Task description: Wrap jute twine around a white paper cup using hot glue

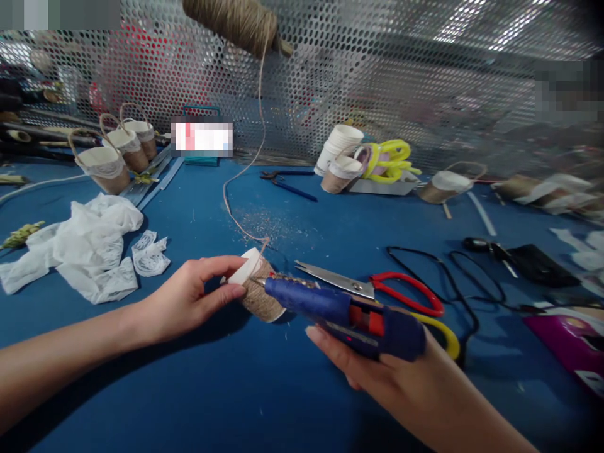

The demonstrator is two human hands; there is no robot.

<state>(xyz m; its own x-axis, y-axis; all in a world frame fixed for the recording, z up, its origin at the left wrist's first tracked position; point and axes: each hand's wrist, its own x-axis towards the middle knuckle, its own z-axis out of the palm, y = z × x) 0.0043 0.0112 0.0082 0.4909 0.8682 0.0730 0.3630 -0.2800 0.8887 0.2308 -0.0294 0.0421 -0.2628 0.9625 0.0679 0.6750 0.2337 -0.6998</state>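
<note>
Pinched in my left hand [189, 296] is the white rim of a small paper cup [264, 301], tilted on its side and wrapped in brown twine. My right hand [377, 371] is closed around a blue hot glue gun [325, 305], its metal nozzle at the cup's twine near the rim. Whether the nozzle touches the cup I cannot tell. A strand of twine [225, 195] runs from the cup up to a large twine spool [233, 25]. Behind the glue gun lie scissors [337, 279] with red and yellow handles.
Twine-wrapped cups with handles [111, 170] stand at the back left, beyond white lace fabric [94, 245]. Blue-handled pliers [295, 185] lie mid-table. At the back stand stacked white cups [337, 146] and a yellow bundle [389, 160]. A black cord [425, 251] and purple object [566, 343] are at right.
</note>
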